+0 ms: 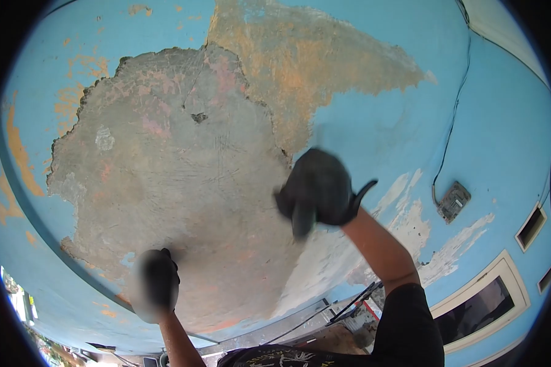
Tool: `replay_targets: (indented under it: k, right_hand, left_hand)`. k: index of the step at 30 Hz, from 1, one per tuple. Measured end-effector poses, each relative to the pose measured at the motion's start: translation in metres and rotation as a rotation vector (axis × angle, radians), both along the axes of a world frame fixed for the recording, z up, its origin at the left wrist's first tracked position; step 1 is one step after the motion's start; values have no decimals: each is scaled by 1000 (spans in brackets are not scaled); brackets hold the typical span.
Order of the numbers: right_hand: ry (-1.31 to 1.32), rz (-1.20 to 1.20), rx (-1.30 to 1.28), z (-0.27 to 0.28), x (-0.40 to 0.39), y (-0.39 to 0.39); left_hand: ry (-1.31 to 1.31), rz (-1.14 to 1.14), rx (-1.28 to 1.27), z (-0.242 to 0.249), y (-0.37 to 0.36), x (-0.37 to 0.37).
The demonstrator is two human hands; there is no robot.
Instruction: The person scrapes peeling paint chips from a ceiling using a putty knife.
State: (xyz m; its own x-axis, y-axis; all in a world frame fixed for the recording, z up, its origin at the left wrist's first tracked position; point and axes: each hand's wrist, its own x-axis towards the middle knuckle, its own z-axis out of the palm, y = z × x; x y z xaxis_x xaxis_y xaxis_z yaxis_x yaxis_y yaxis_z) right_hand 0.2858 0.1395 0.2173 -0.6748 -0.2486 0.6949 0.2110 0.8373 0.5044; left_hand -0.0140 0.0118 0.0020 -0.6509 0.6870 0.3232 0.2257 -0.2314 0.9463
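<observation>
My right hand (318, 186), in a black glove, is raised in front of the wall (379, 125) near the right edge of its bare grey patch (183, 165). Its fingers are curled closed, and a short dark, rounded shape like a handle end (303, 220) sticks out below them; I cannot tell what it belongs to. Lower left, my left hand (157, 280), also black-gloved, is close to the bottom of the patch, where a shadow falls beside it. A blurred smear covers part of that hand and hides its fingers.
Blue paint with a ragged, chipped edge surrounds the patch, which has a small hole (199, 117). On the right, a cable (453, 122) runs down to a dusty grey box (453, 202). A cream-framed window (477, 312) stands lower right, with vents (531, 227) above.
</observation>
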Motion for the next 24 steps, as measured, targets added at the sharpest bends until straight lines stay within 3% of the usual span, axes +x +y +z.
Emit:
replay_targets:
  k: [1,2,4,7,10,12,15,17,19,21,22,23,24]
  right_hand:
    - [-232,181,-416,-10,-4,-4]
    - [-74,405,-204,-17,-16,-19]
    - [-68,326,-112,-27,-27,-1]
    - [173,163,239,-16,-15,45]
    - [253,-58,118,-13,-8,37]
    - [3,142,32,-15,-20,-4]
    - [-39,303,111,-19,-26,18]
    - [75,162,213,-16,-2,57]
    - [181,173,236,-12,15,48]
    - [200,268,-106,-19,29,19]
    - [165,464,-342,-32,34,3]
    - [64,407,-382,-44,38,-15]
    - [-36,345,-420,-56,43,-33]
  left_hand:
    - [-2,7,-14,-1,0,0]
    - [-1,15,-36,-2,-2,0]
    - [6,13,-14,-4,0,2]
    - [7,4,6,-3,-2,0]
    - [-1,5,5,-7,-1,1]
    - [4,16,14,-9,2,1]
    - [11,36,-46,-10,1,-3]
    - [44,16,2,-12,1,-3]
    - [24,29,-8,-7,0,1]
    - [-4,46,2,-7,2,11]
    - [-49,50,53,-9,5,17]
    - [-91,55,105,-9,5,22]
    - [169,23,79,-10,-1,26]
